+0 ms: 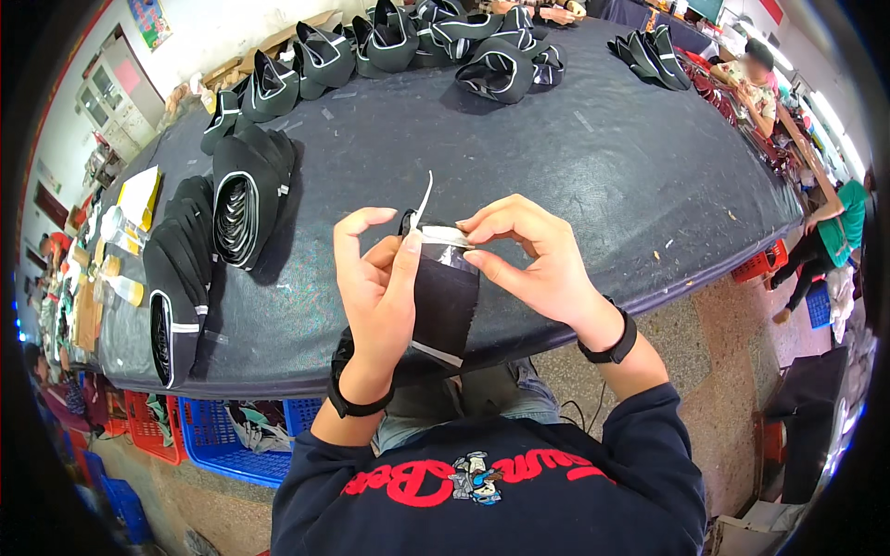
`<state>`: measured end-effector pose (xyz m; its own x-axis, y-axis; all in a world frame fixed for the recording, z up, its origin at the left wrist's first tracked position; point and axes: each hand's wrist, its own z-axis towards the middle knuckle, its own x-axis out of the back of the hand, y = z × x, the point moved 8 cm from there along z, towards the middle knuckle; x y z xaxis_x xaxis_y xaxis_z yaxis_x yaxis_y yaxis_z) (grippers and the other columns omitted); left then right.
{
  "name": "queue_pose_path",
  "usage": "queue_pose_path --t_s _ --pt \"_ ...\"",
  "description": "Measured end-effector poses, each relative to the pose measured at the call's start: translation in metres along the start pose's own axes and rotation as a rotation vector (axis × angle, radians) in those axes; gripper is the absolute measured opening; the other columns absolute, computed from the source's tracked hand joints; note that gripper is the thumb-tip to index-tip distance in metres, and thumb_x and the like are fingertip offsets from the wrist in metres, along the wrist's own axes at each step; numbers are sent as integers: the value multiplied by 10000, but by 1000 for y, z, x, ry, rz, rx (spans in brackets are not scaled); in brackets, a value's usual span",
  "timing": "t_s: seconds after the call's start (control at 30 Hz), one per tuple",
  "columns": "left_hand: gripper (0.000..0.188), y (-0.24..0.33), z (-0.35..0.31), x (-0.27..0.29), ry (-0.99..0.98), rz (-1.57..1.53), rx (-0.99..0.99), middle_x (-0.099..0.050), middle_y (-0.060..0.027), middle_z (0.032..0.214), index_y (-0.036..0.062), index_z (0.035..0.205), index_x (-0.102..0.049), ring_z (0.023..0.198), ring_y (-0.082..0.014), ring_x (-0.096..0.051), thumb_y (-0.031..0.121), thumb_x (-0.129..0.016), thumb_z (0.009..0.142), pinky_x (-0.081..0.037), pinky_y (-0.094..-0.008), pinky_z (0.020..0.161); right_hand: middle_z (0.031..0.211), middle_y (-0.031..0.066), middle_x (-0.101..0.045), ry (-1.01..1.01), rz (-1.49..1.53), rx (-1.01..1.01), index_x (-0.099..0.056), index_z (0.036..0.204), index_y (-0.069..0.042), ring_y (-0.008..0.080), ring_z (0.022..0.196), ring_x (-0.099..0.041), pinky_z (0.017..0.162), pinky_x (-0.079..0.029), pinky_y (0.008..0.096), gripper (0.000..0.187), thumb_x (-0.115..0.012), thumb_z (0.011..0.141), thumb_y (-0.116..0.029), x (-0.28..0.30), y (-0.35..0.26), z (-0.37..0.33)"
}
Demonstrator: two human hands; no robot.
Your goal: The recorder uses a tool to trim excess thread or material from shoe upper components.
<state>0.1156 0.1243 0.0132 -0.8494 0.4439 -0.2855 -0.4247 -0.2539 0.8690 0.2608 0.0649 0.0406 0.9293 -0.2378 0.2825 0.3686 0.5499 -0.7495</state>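
Near the table's front edge, a black fabric piece (445, 310) with white edging hangs between my hands. A narrow white strip (427, 199) runs along its top edge, and its loose end sticks up at the left. My left hand (373, 283) pinches the piece and the strip at the left corner between thumb and fingers, with the index finger raised. At the right end of the top edge, my right hand (533, 264) pinches the strip between thumb and fingertips. A shiny patch shows just under the strip.
Nested stacks of black, white-trimmed pieces (255, 190) stand on the dark table (556, 176) at left; more line its far side. Red (153, 426) and blue (232, 445) baskets sit below the front edge. People (751, 88) work at the far right.
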Motion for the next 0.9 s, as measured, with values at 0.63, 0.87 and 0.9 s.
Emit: queue_pose_path --t_s 0.63,0.87,0.9 --pt "63 -7 -6 -15 -90 113 93 -654 -64 830 -48 910 -593 750 -58 -597 -21 -603 854 -454 -170 657 953 63 -593 15 139 1 -600 911 -44 145 855 -561 701 -445 263 87 -626 837 -81 -7 -6 17" --pt "69 -13 0 2 13 -34 184 -663 -66 807 -34 889 -613 701 -65 -600 18 -569 882 -463 -188 631 972 71 -618 85 240 -381 -622 1030 -6 131 884 -588 750 -472 268 227 -643 833 -117 3 38 6" --pt "67 -11 0 3 15 -41 176 -663 -66 808 -35 892 -613 702 -64 -600 16 -570 881 -463 -187 631 1015 60 -618 -32 298 -474 -602 1100 2 116 966 -559 869 -435 267 263 -608 849 -74 -3 37 5"
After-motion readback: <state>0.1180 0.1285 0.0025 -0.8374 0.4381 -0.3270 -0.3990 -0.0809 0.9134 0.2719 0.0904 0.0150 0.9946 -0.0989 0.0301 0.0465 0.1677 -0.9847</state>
